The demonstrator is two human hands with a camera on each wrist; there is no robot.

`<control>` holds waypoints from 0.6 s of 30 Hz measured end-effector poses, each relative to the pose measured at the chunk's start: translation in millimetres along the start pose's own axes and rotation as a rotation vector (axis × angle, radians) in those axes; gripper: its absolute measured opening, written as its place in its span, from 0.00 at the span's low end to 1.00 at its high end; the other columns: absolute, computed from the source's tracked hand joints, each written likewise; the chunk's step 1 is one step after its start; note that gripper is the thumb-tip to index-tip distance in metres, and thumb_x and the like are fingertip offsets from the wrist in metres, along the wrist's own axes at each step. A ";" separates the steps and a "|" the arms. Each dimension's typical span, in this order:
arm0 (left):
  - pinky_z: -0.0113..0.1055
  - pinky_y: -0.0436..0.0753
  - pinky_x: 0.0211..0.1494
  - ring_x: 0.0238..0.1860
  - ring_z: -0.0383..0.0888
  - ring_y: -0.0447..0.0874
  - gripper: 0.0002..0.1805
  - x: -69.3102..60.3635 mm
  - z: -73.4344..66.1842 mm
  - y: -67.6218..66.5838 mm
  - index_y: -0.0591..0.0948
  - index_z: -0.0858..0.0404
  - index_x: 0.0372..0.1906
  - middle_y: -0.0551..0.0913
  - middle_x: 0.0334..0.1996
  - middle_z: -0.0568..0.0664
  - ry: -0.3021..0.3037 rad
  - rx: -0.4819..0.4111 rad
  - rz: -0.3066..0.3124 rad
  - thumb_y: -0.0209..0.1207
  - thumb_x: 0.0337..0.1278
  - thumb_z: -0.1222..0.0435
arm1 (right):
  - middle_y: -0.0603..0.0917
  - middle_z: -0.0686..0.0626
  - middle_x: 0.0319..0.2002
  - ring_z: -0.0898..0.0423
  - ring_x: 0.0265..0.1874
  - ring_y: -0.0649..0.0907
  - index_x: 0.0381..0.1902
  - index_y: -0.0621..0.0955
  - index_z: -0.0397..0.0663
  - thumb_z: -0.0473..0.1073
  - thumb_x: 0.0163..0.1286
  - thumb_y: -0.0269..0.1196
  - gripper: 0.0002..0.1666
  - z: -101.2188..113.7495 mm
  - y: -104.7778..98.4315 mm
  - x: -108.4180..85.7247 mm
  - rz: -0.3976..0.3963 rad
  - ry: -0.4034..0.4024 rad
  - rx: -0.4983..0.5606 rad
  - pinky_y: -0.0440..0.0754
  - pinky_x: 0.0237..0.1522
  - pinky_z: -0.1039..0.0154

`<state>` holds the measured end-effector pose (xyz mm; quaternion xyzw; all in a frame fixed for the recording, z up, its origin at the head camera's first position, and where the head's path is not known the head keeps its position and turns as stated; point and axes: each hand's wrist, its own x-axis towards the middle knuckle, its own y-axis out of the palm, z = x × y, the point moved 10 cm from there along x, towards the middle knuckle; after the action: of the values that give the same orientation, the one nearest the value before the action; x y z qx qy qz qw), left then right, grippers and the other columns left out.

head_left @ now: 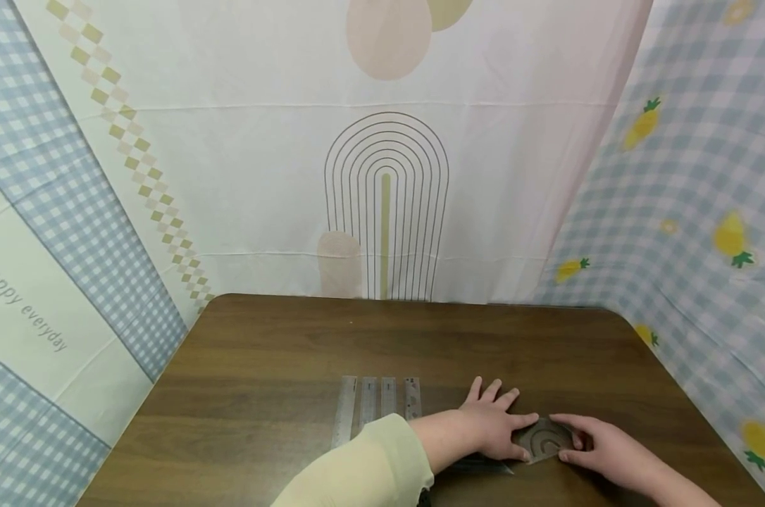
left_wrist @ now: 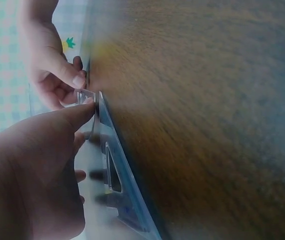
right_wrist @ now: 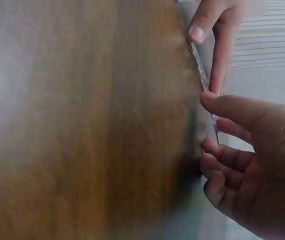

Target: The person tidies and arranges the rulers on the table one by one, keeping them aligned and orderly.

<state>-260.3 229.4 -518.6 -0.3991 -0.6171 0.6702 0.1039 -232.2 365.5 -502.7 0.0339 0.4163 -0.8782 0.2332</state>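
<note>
A clear protractor (head_left: 543,438) lies on the wooden table, between the two hands. My left hand (head_left: 493,426) spreads its fingers on the tabletop, its outstretched thumb and index finger touching the protractor's left side. On the other side my right hand (head_left: 601,451) holds the protractor's right edge between thumb and index finger, the remaining fingers curled in. Seen edge-on in the right wrist view, the protractor (right_wrist: 199,62) looks like a thin strip. A clear set square (left_wrist: 127,185) lies close below the left hand; the left arm hides part of it in the head view.
Several clear rulers stand side by side left of the hands, among them a wide one (head_left: 344,408); the left sleeve (head_left: 363,465) covers their near ends. The brown table (head_left: 243,366) meets a patterned cloth (head_left: 262,176) behind, with checked cloth (head_left: 693,141) at the right.
</note>
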 end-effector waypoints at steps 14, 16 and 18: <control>0.45 0.33 0.77 0.78 0.36 0.29 0.35 -3.9 -3.5 -0.1 0.41 0.12 0.67 0.36 0.76 0.23 0.006 0.038 0.006 0.42 0.58 0.27 | 0.74 0.55 0.23 0.64 0.19 0.71 0.66 0.73 0.39 0.55 0.66 0.67 0.37 0.7 4.3 -4.6 0.037 -0.031 -0.066 0.68 0.21 0.65; 0.45 0.33 0.77 0.78 0.36 0.28 0.35 -3.6 -4.3 1.2 0.40 0.12 0.67 0.35 0.76 0.23 0.015 0.041 0.014 0.41 0.58 0.27 | 0.74 0.55 0.23 0.63 0.18 0.70 0.66 0.73 0.38 0.55 0.66 0.67 0.38 0.0 5.1 -6.2 0.035 -0.021 -0.063 0.67 0.20 0.65; 0.44 0.33 0.77 0.77 0.35 0.27 0.35 -3.6 -5.5 2.3 0.39 0.12 0.67 0.34 0.76 0.22 0.026 0.041 0.024 0.41 0.59 0.27 | 0.74 0.54 0.23 0.63 0.18 0.70 0.65 0.73 0.38 0.55 0.66 0.67 0.38 -1.1 6.0 -8.0 0.037 -0.012 -0.055 0.67 0.20 0.64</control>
<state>-253.4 230.7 -518.8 -0.4132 -0.5967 0.6787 0.1121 -222.6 366.1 -505.7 0.0299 0.4380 -0.8622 0.2529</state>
